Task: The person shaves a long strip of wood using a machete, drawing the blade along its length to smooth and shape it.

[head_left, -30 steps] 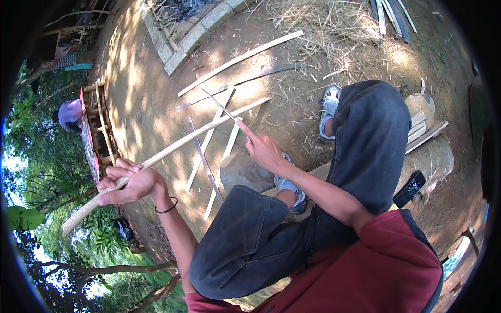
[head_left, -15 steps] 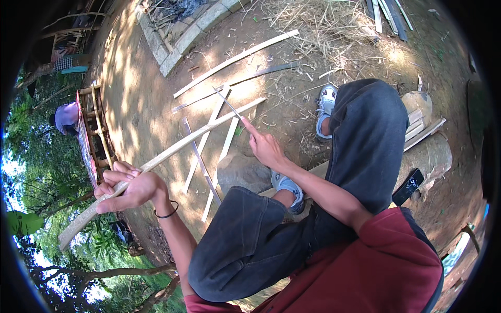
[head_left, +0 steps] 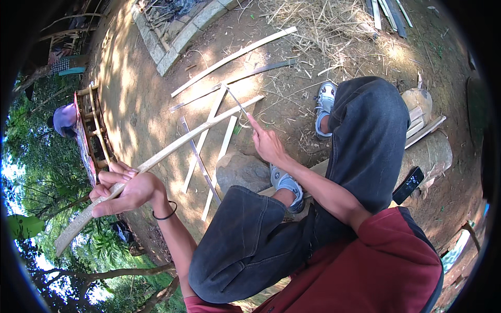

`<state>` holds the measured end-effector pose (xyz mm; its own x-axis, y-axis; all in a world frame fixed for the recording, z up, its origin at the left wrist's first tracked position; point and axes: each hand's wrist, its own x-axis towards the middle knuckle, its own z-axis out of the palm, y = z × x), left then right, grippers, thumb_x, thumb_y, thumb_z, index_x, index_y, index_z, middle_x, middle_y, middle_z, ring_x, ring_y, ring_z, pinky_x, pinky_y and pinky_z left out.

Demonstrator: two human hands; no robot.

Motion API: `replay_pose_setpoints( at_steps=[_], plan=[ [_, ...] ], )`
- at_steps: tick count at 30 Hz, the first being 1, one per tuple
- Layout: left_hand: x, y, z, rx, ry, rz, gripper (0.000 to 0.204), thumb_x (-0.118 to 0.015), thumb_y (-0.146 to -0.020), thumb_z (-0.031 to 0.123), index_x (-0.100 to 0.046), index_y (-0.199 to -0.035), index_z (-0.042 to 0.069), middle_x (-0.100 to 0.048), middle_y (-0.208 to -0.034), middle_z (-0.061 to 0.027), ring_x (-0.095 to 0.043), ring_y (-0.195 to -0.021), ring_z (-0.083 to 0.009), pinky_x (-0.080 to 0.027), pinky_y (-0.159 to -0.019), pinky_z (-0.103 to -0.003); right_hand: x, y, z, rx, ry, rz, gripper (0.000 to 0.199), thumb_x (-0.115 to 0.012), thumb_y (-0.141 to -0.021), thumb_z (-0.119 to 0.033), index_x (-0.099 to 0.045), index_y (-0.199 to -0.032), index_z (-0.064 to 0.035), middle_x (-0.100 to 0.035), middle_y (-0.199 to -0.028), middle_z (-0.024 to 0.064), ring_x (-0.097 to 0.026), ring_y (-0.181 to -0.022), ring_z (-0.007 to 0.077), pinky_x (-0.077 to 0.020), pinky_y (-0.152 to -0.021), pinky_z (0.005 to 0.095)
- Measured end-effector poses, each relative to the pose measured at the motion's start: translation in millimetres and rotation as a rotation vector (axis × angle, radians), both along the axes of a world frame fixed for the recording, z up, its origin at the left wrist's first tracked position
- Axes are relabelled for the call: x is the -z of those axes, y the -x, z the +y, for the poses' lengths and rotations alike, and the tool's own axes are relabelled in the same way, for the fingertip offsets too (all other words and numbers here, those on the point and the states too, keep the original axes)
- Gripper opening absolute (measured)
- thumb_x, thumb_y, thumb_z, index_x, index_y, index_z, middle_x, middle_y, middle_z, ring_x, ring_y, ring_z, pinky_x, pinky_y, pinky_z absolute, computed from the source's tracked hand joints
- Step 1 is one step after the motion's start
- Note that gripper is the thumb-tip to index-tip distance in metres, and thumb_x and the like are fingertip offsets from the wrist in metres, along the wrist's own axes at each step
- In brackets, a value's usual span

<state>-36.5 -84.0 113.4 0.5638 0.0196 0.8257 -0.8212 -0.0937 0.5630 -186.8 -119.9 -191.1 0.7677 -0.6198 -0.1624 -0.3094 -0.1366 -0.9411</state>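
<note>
Left hand (head_left: 128,190) — strip (head_left: 182,139) (long, pale)

One left hand (head_left: 125,192) and one right hand (head_left: 270,146), two in all; one knife (head_left: 237,101). Strips: one held strip (head_left: 176,144), with three pale strips (head_left: 235,58) and two dark strips (head_left: 266,69) on the ground; strips in the far bundle (head_left: 395,21), several, cut by the edge. Shoes (head_left: 325,108), two; stone (head_left: 240,171), one; phone (head_left: 408,185), one; wristband (head_left: 165,217), one.
</note>
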Motion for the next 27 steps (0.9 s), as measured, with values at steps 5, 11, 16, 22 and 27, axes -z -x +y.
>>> replay_pose_setpoints(
  at_steps=[5,11,16,22,27],
  plan=[
    [-8.4,-5.4,17.9,0.043,0.005,-0.004,0.054,-0.027,-0.099,0.065,-0.026,-0.082,0.014,-0.020,-0.051,0.0010,-0.017,-0.040,-0.0098,-0.022,-0.035,-0.020,-71.7,-4.9,13.1,-0.054,-0.031,-0.166,0.063,-0.049,-0.093,-0.006,-0.032,-0.152,-0.0188,-0.058,-0.061,0.0213,-0.059,-0.054,0.0383,-0.0449,-0.055,0.0484],
    [-1.6,-2.7,12.5,0.036,-0.004,0.025,0.055,-0.027,-0.098,0.067,-0.027,-0.082,0.014,-0.022,-0.050,-0.0001,-0.017,-0.039,-0.0102,-0.022,-0.035,-0.021,-15.7,-2.3,2.8,0.002,-0.010,-0.060,0.062,-0.049,-0.093,-0.006,-0.032,-0.152,-0.0189,-0.055,-0.057,0.0207,-0.058,-0.051,0.0384,-0.0444,-0.054,0.0485],
    [-4.7,-5.4,20.3,0.048,-0.015,-0.007,0.056,-0.025,-0.097,0.068,-0.029,-0.084,0.013,-0.024,-0.050,-0.0008,-0.019,-0.038,-0.0102,-0.023,-0.034,-0.020,-47.7,-7.6,6.5,0.003,-0.065,-0.145,0.063,-0.049,-0.093,-0.006,-0.032,-0.152,-0.0192,-0.052,-0.053,0.0192,-0.056,-0.047,0.0359,-0.0438,-0.052,0.0476],
    [-3.1,-3.7,19.9,0.071,0.008,0.023,0.056,-0.026,-0.098,0.067,-0.028,-0.083,0.013,-0.023,-0.051,0.0000,-0.019,-0.038,-0.0099,-0.023,-0.034,-0.020,-45.1,-9.6,6.8,-0.026,0.035,-0.184,0.065,-0.051,-0.092,-0.006,-0.031,-0.152,-0.0213,-0.053,-0.055,0.0171,-0.057,-0.047,0.0320,-0.0441,-0.051,0.0453],
    [-0.8,-10.9,22.5,0.008,0.004,0.028,0.056,-0.026,-0.098,0.067,-0.028,-0.083,0.013,-0.023,-0.051,0.0009,-0.019,-0.038,-0.0093,-0.023,-0.033,-0.020,-47.7,-13.7,5.4,-0.045,0.077,-0.104,0.067,-0.051,-0.092,-0.005,-0.031,-0.153,-0.0228,-0.055,-0.057,0.0185,-0.058,-0.049,0.0337,-0.0456,-0.052,0.0463]
  ],
)
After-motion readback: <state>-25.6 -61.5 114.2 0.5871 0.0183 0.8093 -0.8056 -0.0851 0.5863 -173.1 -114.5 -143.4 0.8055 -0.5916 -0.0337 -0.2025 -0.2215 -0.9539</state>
